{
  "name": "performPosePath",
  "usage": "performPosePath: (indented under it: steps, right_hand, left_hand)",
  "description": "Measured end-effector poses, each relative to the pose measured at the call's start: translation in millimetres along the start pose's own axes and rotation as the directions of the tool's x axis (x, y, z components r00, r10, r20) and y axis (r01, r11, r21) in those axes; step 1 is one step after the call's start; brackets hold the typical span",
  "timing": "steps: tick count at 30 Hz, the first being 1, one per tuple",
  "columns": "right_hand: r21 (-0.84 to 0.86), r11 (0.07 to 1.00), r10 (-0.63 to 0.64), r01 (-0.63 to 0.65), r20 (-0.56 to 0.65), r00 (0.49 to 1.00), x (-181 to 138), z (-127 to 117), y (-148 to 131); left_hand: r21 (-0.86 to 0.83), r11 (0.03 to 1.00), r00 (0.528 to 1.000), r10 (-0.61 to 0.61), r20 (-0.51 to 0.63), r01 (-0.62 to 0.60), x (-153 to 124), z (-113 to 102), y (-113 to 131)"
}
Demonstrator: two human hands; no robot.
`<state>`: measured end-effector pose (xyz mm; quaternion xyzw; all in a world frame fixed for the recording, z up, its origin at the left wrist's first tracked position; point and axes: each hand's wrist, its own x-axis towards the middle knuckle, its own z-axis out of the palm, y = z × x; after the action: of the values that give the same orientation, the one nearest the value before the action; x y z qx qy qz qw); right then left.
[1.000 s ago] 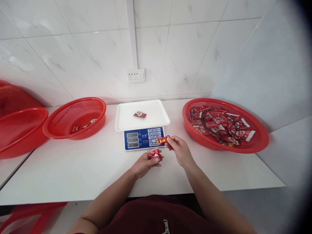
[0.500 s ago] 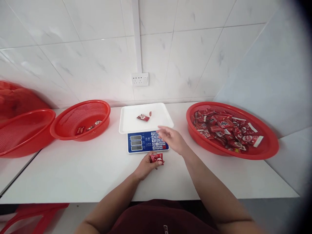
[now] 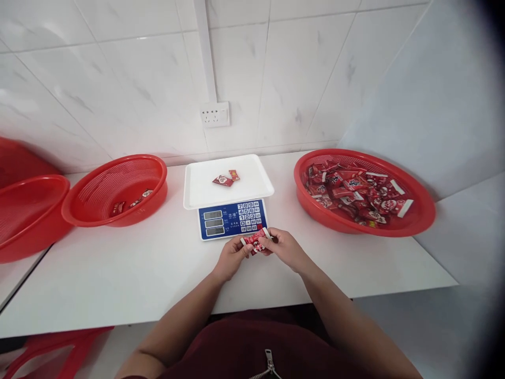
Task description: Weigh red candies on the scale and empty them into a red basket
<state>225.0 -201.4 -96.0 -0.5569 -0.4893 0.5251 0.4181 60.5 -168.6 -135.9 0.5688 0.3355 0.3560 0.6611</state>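
Just in front of the scale, both hands meet on small red packets (image 3: 255, 240) with white ends. My left hand (image 3: 231, 257) is closed on their left side, thumb on top. From the right, my right hand (image 3: 287, 248) pinches them between thumb and fingers. How many packets are held I cannot tell. The blue electronic scale (image 3: 232, 221) carries a white tray (image 3: 197, 192) on top. Two red packets (image 3: 223, 180) lie touching on that tray, one larger than the other.
At right a red plastic basket (image 3: 428, 226) holds many red packets. Left of the scale, another red basket (image 3: 152, 210) contains several packets. Farther left stands a third red basket (image 3: 35, 247). A wall socket (image 3: 215, 115) is behind; a red stool (image 3: 74, 352) is below the table.
My right hand has moved from the tray's edge down to the packets in my left hand and grips them too. A second packet now lies against the one on the tray. The view has shifted.
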Motion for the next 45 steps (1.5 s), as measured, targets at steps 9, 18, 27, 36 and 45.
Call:
performPosePath:
  steps: [9,18,27,36,45]
  right_hand:
    - [0.079,0.995,0.047,-0.053,0.079,0.996,-0.6,0.9,7.9]
    - [0.151,0.988,0.027,-0.024,-0.020,0.999,-2.2,3.3,4.3]
    - [0.052,0.999,-0.004,0.001,0.051,0.999,-2.9,3.2,9.5]
    - [0.061,0.998,-0.003,-0.004,0.126,0.992,-2.2,8.4,10.8]
    - [0.076,0.984,-0.148,0.162,-0.171,0.974,25.2,-12.4,-35.7]
  left_hand:
    - [0.018,1.000,0.999,0.026,-0.047,-0.025,-1.1,-2.9,-3.8]
    - [0.081,0.996,1.000,0.020,0.021,-0.021,-2.7,0.4,2.5]
    - [0.123,0.990,0.997,0.056,0.059,-0.063,-4.9,-8.4,2.2]
    - [0.114,0.993,0.999,0.008,0.050,-0.014,-6.6,-6.9,2.2]
    - [-0.045,0.999,0.990,-0.003,0.141,0.009,-5.8,-4.6,0.6]
